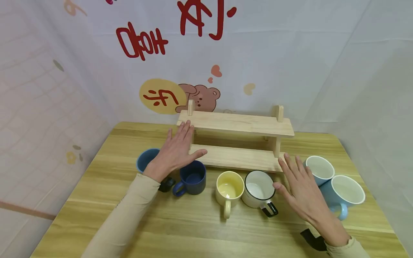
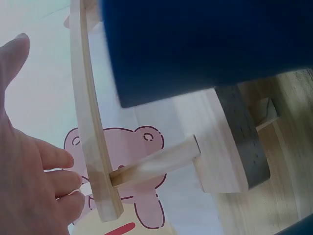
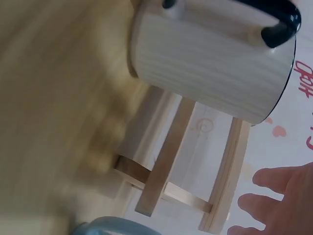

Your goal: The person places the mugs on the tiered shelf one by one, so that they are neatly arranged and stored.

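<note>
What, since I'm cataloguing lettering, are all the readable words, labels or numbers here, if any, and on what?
"乐", probably, sideways: yellow bubble on the wall cloth.
Larger red signs higher up: stylised, I can't read them surely.
Marking on the left sleeve: too small to read.
Mugs: nothing legible.

Leftmost blue mug (image 1: 146, 159) partly hidden behind the left hand (image 1: 174, 151) and beige sleeve (image 1: 127, 211)

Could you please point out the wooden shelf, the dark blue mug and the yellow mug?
Wooden shelf (image 1: 237, 123), head view: its upper board.
Dark blue mug (image 1: 194, 178), head view: its interior.
Yellow mug (image 1: 229, 190), head view: its interior.
</note>
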Action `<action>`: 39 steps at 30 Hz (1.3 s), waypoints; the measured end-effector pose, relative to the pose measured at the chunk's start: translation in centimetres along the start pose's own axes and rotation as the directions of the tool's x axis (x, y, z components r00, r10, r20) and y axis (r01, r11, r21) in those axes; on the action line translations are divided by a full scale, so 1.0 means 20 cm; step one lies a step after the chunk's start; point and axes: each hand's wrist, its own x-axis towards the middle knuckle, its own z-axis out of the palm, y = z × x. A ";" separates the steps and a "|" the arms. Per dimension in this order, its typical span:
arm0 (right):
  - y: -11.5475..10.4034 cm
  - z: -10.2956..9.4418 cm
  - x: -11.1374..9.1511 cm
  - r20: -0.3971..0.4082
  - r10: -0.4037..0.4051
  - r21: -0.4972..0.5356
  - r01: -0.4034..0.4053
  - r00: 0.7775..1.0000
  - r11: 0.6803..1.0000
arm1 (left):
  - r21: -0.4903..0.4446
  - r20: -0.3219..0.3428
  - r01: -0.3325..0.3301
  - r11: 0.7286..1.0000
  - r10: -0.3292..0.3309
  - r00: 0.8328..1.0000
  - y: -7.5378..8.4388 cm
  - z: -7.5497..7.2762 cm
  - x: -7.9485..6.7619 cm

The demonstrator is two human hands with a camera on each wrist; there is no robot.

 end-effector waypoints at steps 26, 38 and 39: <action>-0.05 0.04 -0.26 0.139 0.119 0.392 -0.165 0.983 0.905 | -0.009 0.022 -0.022 1.000 0.022 1.000 -0.02 0.03 0.04; -0.04 0.10 -0.24 0.426 0.001 0.732 -0.345 0.905 0.587 | -0.022 0.010 -0.026 0.999 0.026 1.000 -0.02 0.03 0.03; -0.04 0.11 -0.24 0.427 -0.013 0.746 -0.344 0.904 0.570 | -0.023 0.010 -0.026 0.999 0.026 1.000 -0.02 0.03 0.03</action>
